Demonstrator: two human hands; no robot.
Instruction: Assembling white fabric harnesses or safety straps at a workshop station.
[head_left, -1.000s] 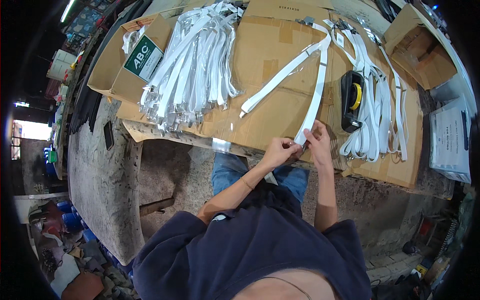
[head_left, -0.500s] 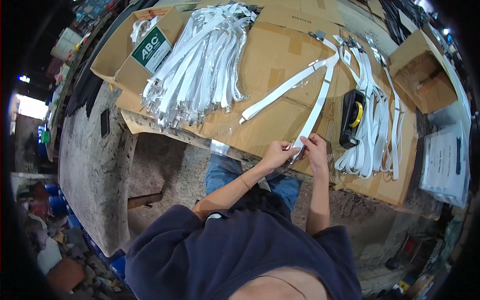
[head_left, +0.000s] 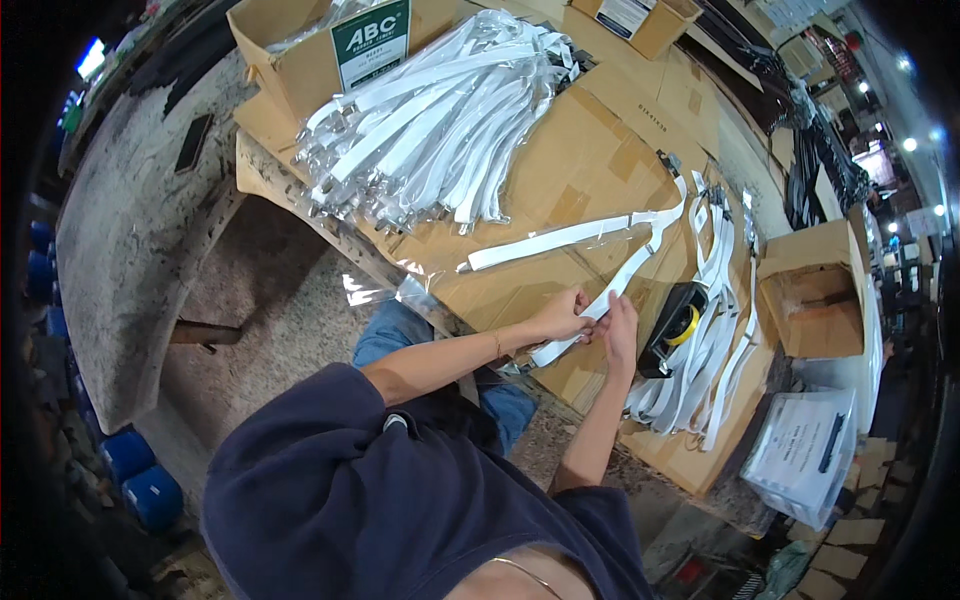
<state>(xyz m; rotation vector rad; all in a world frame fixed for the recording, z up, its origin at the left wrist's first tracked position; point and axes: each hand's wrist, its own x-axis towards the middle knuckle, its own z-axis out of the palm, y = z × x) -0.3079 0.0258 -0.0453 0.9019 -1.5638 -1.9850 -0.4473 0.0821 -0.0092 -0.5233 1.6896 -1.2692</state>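
A pair of white Y-shaped suspenders (head_left: 510,251) with metal clips lies spread on the cardboard-covered table (head_left: 600,150). My left hand (head_left: 562,316) pinches its nearer strap partway along, fingers closed. Just to the right, my right hand (head_left: 619,328) is closed on the same strap, its fingertips almost meeting those of the left. The strap's end with its clip reaches past my hands to the table's front edge. What exactly my fingertips press on is hidden.
A heap of bagged white suspenders (head_left: 430,120) lies left, beside an open carton (head_left: 290,75). Right of my hands are a black tape dispenser (head_left: 672,325) with a yellow core, more suspenders (head_left: 705,350), a box (head_left: 815,290) and a clear plastic bin (head_left: 800,450).
The view has turned, so the whole scene sits differently. Both hands have shifted from the strap's clip end to higher up along it, and that end now shows beyond them.
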